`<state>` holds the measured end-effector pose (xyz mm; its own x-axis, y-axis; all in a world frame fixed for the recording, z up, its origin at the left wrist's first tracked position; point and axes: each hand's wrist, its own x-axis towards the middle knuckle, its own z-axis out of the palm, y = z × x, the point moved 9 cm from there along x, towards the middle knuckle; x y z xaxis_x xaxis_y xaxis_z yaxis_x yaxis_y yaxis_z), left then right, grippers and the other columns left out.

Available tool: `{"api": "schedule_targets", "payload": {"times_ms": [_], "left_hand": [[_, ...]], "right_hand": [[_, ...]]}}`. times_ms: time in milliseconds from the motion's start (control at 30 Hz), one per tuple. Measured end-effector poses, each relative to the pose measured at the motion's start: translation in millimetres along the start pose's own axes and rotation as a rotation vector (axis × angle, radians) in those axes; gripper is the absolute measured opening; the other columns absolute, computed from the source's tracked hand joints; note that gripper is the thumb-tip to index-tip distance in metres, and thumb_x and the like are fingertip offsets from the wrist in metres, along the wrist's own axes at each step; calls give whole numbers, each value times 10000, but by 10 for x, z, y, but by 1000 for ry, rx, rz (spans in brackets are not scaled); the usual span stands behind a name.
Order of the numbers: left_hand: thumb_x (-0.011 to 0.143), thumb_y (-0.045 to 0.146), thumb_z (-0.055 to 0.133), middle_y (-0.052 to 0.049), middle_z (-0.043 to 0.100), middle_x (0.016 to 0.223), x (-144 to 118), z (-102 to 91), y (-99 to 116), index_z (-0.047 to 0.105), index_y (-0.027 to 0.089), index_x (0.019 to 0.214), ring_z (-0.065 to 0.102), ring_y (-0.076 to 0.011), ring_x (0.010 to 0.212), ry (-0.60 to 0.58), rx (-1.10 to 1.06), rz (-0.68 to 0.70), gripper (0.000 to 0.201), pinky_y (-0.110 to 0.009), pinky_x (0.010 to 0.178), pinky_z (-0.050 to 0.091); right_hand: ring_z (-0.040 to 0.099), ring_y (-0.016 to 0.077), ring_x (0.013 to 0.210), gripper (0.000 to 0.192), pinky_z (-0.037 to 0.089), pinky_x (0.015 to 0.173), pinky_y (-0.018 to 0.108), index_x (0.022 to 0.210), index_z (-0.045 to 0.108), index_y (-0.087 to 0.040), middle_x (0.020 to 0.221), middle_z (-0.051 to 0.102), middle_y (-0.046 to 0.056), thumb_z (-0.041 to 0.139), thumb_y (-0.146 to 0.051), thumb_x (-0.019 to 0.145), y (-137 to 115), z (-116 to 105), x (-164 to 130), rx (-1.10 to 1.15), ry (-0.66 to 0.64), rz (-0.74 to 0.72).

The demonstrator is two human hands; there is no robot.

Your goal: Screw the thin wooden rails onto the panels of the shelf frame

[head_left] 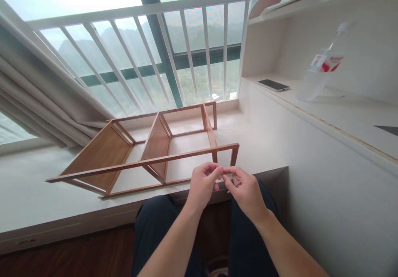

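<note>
The left hand (202, 183) and right hand (244, 188) pinch fingertips together around something too small to identify, just near of the wooden rack (146, 148), whose long axis runs left-right.

Two hands — left hand (202, 184), right hand (245, 190) — one wooden rack (155, 144), one phone (273, 85), one bottle (323, 63).

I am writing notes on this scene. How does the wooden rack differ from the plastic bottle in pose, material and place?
The wooden rack lies tipped on its side on the window ledge; the plastic bottle is on the desk shelf, leaning. The rack is brown, open slats and panels; the bottle is clear with a red and white label. The rack is just beyond the left hand and right hand; the bottle is far from both.
</note>
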<state>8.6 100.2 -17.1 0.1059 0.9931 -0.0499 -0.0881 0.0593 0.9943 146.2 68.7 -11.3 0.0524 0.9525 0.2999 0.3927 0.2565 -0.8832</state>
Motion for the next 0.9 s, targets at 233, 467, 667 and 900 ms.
{"api": "schedule_targets", "payload": {"times_ms": [233,467,667,900], "left_hand": [[844,470,700,-42,662,735,24,-24,223,739,157,847,581,-148,612,-1,228,-4,316,-217,416,434],[967,340,589,-63,741,944,21,-47,1265,790,236,954,636,-217,911,119,1288,649,227,-350,863,517],[940,290,650,-49,762,1119,459,78,1021,768,262,1134,680,-248,1037,-140,1442,530,229,-376,938,513],[945,260,624,-24,776,1096,498,63,918,789,275,1076,708,-239,996,-67,1402,490,211,-324,835,542]], "right_hand": [[402,114,495,260,360,519,242,985,752,-195,546,459,-65,646,-427,935,130,-49,53,202,175,47],[398,126,530,349,372,545,255,965,777,-168,564,413,-55,637,-485,925,203,36,252,241,285,96],[392,120,520,344,370,551,256,937,795,-170,551,395,-61,646,-480,924,201,78,347,192,350,73],[397,118,508,356,377,550,257,950,804,-166,540,441,-53,635,-479,938,202,76,368,152,361,39]]}}
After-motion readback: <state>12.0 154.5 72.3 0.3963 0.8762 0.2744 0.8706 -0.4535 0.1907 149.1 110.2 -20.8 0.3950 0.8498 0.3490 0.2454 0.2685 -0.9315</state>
